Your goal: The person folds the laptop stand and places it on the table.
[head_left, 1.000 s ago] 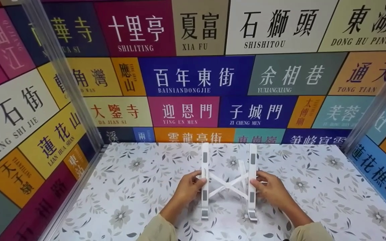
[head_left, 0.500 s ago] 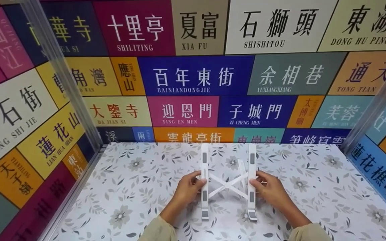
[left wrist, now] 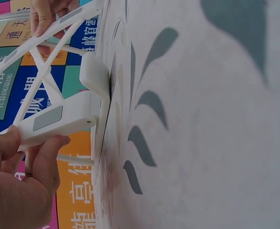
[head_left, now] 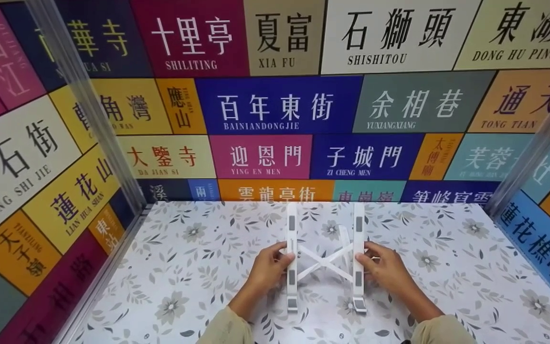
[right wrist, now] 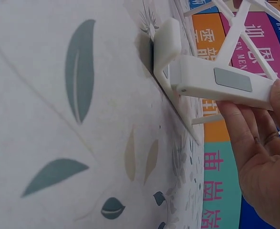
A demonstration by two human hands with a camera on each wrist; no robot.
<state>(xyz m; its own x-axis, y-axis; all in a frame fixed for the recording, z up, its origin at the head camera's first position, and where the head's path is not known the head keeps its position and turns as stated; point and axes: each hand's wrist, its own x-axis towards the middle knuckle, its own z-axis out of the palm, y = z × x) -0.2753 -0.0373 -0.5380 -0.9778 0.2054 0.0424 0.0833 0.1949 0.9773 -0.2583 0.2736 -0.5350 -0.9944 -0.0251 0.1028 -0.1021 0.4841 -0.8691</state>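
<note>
A white folding laptop stand (head_left: pixel 323 262) stands opened out on the table, its two long rails joined by crossed bars. Grey pads lie along the rails, and each near end has an upturned lip. In the head view my left hand (head_left: pixel 270 270) grips the left rail at mid-length, thumb on top. On the opposite side my right hand (head_left: pixel 386 267) grips the right rail the same way. The left wrist view shows the left hand (left wrist: pixel 27 176) pinching its rail (left wrist: pixel 58 117) between thumb and fingers. Likewise, the right hand (right wrist: pixel 261 138) pinches its rail (right wrist: pixel 225 81) in the right wrist view.
The table (head_left: pixel 174 267) has a white cover printed with grey flowers and leaves. Behind it and at both sides rise panels (head_left: pixel 275 105) of colourful name signs. Clear upright corner strips (head_left: pixel 98 119) stand at the table's back corners.
The head view has tilted very slightly. Both hands keep their grip on the stand, which has not visibly moved on the table.
</note>
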